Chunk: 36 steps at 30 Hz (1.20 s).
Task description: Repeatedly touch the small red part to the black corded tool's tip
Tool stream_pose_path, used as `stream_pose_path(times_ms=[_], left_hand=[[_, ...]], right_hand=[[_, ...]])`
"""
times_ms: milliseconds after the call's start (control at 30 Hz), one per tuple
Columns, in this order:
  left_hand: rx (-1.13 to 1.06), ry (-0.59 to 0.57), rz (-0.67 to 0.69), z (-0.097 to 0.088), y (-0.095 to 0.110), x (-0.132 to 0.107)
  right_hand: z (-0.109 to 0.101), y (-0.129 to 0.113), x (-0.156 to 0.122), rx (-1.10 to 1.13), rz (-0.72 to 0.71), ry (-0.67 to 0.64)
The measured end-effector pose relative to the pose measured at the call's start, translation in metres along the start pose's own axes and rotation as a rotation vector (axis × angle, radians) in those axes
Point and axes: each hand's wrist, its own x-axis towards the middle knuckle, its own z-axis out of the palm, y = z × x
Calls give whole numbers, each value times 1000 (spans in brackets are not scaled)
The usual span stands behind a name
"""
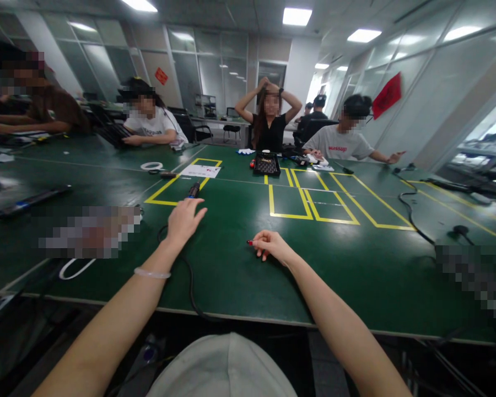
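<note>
My left hand (185,219), with a pale bracelet at the wrist, reaches over the green table. Its thumb and fingers are apart. Just past the fingertips lies a dark, pen-shaped tool (194,189) with a blue band; its near end is hidden by the hand, and I cannot tell if they touch. A black cable (190,281) runs beside and under the left forearm. My right hand (268,244) is over the middle of the table, thumb and forefinger pinching a tiny red and black piece (250,242). The piece is too small to name; its tip points left.
On the green table (231,286), yellow tape (291,215) marks out rectangles. A black tray (267,165) with small parts stands at the far side. A white sheet (201,171) lies behind the tool. White cable (151,166) is coiled farther left. Several people sit around the table.
</note>
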Motion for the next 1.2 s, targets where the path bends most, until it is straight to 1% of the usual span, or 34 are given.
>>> stream_pose_path(times_ms=[33,67,133,167,200,233,267,400,467,533,667,767,833,933,1033,1200], left_hand=[[94,15,-115,-3,-17,2],[165,-12,-223,-4,-33,2],[245,-175,-409,-5,-57,0],[260,-272,-465,-4,-64,-2],[268,-356,-489,-2,-67,-3],[275,-417,-480,0,-67,-4],[284,-450,-443,2,-65,-4],[318,-450,-216,10,-40,-3],[307,-433,-132,12,-24,-5],[282,-424,-78,13,-7,-11],[220,-456,-2,12,30,-32],[170,-472,93,8,54,-53],[126,-484,161,5,66,-65],[45,-498,251,1,80,-81],[-16,-488,310,-1,90,-91],[-69,-469,343,-1,94,-97]], right_hand=[[0,0,0,-8,1,-4],[0,0,-1,-17,3,-10],[0,0,-1,-34,2,-21],[0,0,-1,-40,1,-25],[1,1,-1,-43,-3,-27],[1,1,-1,-44,-7,-27],[1,1,-1,-43,-12,-27],[2,3,1,-47,-47,-10],[2,3,2,-59,-74,12],[1,3,3,-84,-98,32],[-2,2,3,-201,-128,35],[-3,0,3,-282,-144,13],[-3,1,2,-294,-157,-1],[-2,3,2,-321,-186,-23],[-3,4,0,-380,-192,-42],[-1,0,-2,-453,-166,-60]])
